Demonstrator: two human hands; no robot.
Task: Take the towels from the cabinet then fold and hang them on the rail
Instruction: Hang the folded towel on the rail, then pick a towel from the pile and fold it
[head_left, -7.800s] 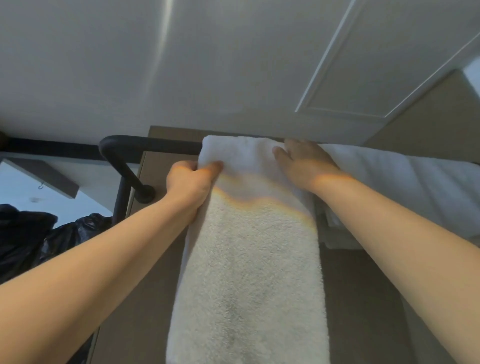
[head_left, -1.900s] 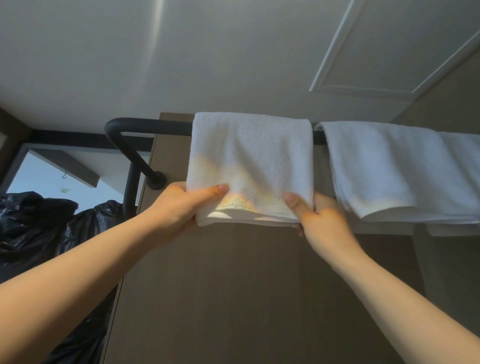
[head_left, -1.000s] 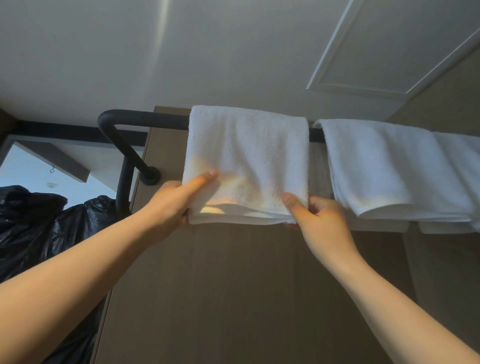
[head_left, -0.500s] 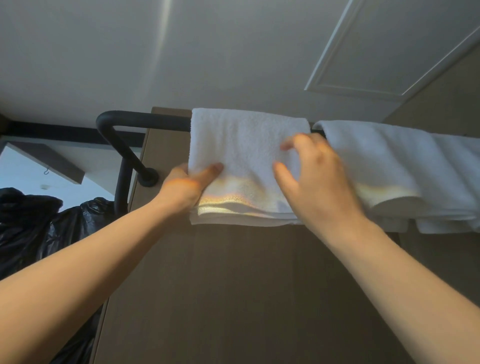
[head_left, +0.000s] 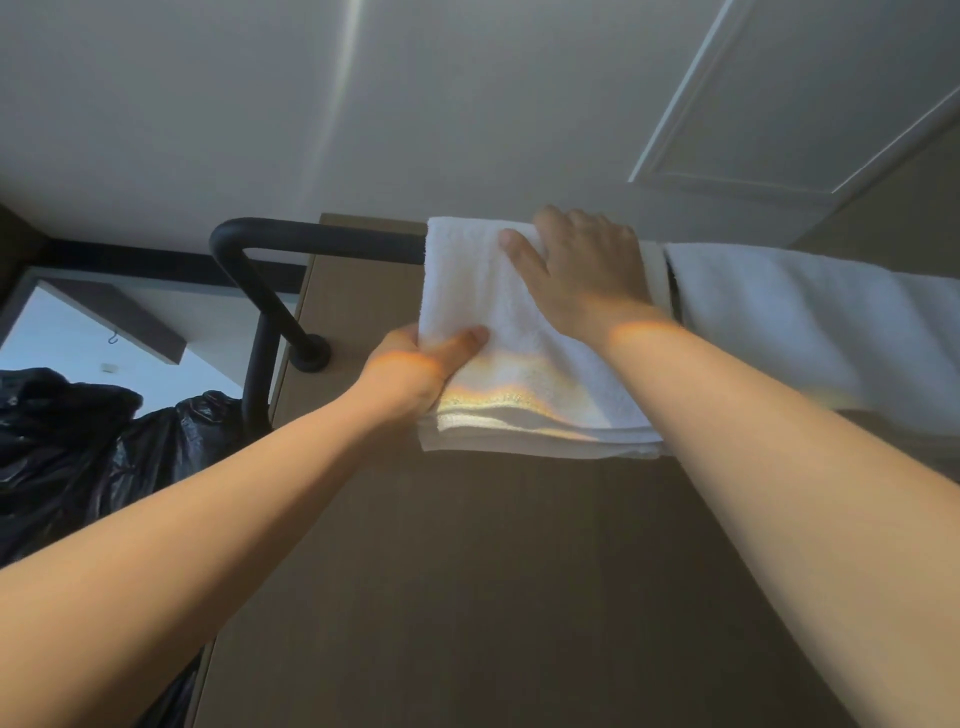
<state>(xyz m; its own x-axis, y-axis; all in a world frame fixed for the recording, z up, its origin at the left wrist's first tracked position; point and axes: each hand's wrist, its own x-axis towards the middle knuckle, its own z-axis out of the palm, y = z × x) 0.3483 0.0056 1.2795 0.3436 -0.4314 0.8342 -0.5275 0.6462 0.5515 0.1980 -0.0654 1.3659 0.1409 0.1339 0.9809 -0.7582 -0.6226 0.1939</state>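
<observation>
The folded towel hung over the black rail, draped down in front of a brown wooden panel and just beside another towel on its right. The left hand gripped its left edge, thumb on the front and the other fingers curled behind. The right hand lay flat across its top where it crossed the rail, fingers straight and holding nothing. The likeliest trouble, as I judged it, was an uneven drape: a tug from the left hand while the right pressed down could drag the layers askew, and the lower edges already showed as separate layers that might splay. Too hard a pull forward could slide the whole towel off the smooth rail — and a sideways push might crowd it against its neighbour, since only a narrow gap lay between them. The rail bent down at its left end and met the panel at a round mount. Above ran a pale ceiling with a recessed panel, and black plastic bags were heaped at the lower left.
</observation>
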